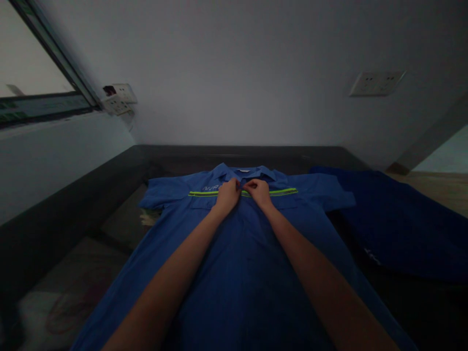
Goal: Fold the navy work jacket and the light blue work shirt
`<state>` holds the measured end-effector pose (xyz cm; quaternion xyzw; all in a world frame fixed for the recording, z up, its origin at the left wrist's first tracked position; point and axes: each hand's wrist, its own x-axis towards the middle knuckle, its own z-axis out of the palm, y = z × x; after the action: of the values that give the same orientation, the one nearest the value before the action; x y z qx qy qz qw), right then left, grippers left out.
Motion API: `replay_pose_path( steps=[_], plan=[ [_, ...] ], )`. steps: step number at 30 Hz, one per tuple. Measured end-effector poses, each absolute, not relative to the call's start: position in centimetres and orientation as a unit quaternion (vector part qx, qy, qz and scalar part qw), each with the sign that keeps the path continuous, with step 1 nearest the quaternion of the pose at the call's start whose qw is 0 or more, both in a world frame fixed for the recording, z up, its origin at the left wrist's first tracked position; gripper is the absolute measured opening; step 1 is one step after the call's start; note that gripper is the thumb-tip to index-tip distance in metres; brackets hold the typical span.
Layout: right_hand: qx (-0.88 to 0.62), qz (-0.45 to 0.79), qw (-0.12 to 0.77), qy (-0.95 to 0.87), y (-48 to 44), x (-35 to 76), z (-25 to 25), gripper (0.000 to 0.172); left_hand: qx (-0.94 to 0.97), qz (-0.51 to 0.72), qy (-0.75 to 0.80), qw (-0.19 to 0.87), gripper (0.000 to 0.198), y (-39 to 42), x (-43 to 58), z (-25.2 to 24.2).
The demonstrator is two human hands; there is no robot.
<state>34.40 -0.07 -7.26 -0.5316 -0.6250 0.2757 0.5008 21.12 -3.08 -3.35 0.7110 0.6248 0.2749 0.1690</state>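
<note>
A blue short-sleeved shirt (pixel 237 253) lies spread out, front up, with its collar (pixel 219 169) at the far end from the person and its sleeves out to both sides. Both hands are on the upper front of the shirt, just below the collar and near each other: the left hand (pixel 229 193) and the right hand (pixel 259 191) each have thumb and fingers drawn into a pinch on the cloth (whether a button sits between the fingertips is too dark and small to tell). A yellow-green stripe (pixel 287 192) runs across the shirt's chest, partly under the hands, with white lettering (pixel 209 188) just above it on the left. Right of the shirt lies a darker blue cloth (pixel 398 224). Beyond the shirt's collar runs a dark rim (pixel 237 151), and behind that stands a pale wall (pixel 237 73) with a socket (pixel 377 83).
</note>
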Motion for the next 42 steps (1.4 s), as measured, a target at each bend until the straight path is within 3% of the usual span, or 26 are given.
replay_pose_path(
  steps=[12, 27, 34, 42],
  plan=[
    [-0.525, 0.407, 0.540, -0.517, 0.0, 34.6, -7.1, 0.022, 0.695, 0.282, 0.627, 0.211, 0.018, -1.9, 20.8, -3.4],
    [-0.520, 0.434, 0.528, -0.513, 0.1, 34.7, -7.3, 0.020, 0.702, 0.270, 0.641, 0.155, 0.012, -3.0, 21.4, -3.4],
    [-0.507, 0.385, 0.502, -0.585, 0.3, 35.0, -7.2, 0.020, 0.699, 0.291, 0.633, 0.163, 0.012, -1.7, 20.7, -4.1],
    [-0.543, 0.218, 0.432, -0.686, 0.0, 35.6, -7.2, 0.019, 0.726, 0.281, 0.620, 0.099, 0.016, -2.1, 21.0, -5.1]
  ],
)
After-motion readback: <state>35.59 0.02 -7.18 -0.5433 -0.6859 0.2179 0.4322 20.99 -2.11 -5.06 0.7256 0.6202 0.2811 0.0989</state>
